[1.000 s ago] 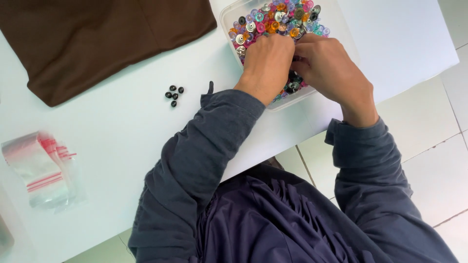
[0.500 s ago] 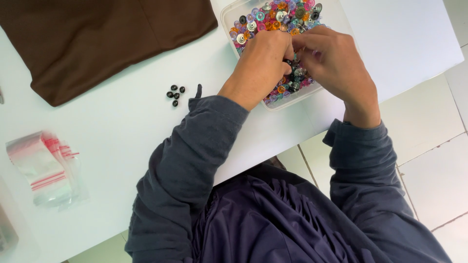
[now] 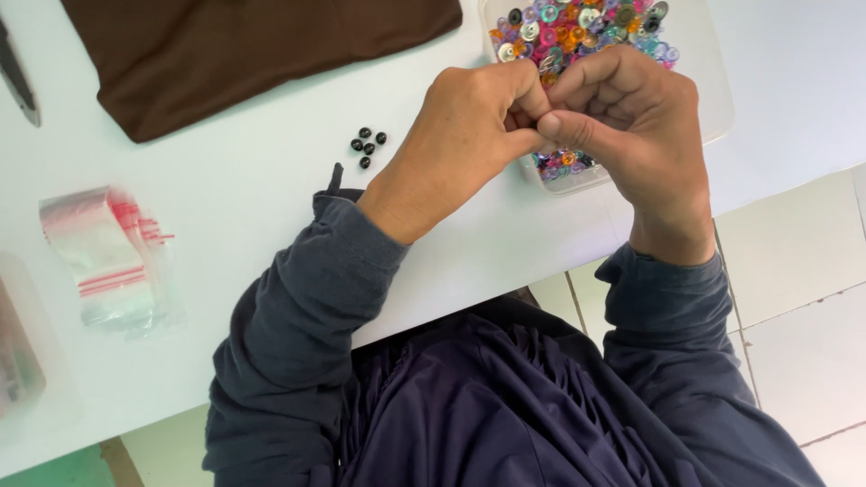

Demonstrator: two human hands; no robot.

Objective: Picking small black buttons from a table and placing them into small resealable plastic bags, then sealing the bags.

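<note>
My left hand (image 3: pixel 465 126) and my right hand (image 3: pixel 631 117) meet over the near edge of a clear plastic box (image 3: pixel 713 81) filled with several colourful buttons (image 3: pixel 577 27). The fingertips of both hands pinch together at one spot, around something too small to see. The hands hide the near part of the box. A small cluster of several black buttons (image 3: pixel 367 146) lies on the white table (image 3: pixel 225 216) just left of my left wrist.
A folded brown cloth (image 3: pixel 244 50) lies at the far left of the table. A stack of small clear zip bags (image 3: pixel 104 257) with red stripes sits at the left. A dark blade-like tool (image 3: pixel 18 77) shows at the far left edge. White floor tiles (image 3: pixel 803 298) lie to the right.
Both hands have pulled back out of the box toward me and come together at the fingertips above its near edge.
</note>
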